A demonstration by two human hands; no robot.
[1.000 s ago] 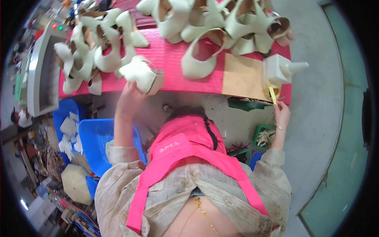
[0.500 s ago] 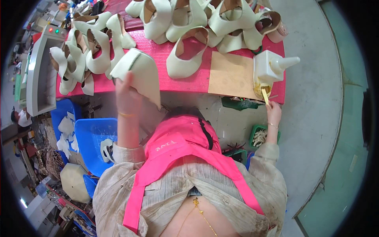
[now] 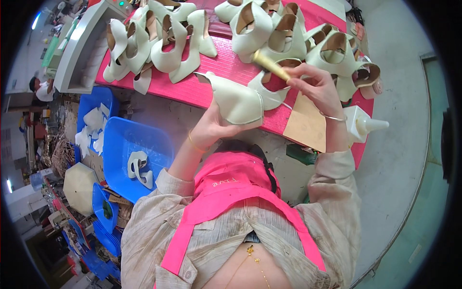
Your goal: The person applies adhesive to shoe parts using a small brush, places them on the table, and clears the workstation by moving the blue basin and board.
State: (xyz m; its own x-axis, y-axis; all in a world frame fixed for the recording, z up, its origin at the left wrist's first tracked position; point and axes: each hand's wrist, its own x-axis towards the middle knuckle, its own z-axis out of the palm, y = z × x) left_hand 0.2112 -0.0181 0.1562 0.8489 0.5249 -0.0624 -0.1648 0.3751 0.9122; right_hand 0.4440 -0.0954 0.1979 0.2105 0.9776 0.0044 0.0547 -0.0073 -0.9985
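My left hand [image 3: 211,127] is closed round the lower edge of a pale white shoe upper [image 3: 237,102], holding it tilted just in front of the table's near edge. Above and to the right, my right hand [image 3: 318,89] pinches a yellow glue brush [image 3: 270,65] near one end. The brush's thicker end points up and left, apart from the upper and slightly blurred. Behind the held piece, another pale shoe upper [image 3: 270,96] lies on the table, partly hidden. To the right of my right forearm stands a white squeeze bottle [image 3: 355,123] with a cone-shaped nozzle.
Many pale shoe uppers [image 3: 171,45] crowd the pink table [image 3: 216,67]. A tan board [image 3: 304,123] lies at its near right edge. Blue bins [image 3: 118,159] with white pieces stand at the left, beside a grey machine [image 3: 86,53]. Another person [image 3: 43,89] is far left.
My right hand has lifted the brush from the bottle's lower opening and brought it up and left over the table. My left hand has moved right with the upper and turned it. The view has shifted.
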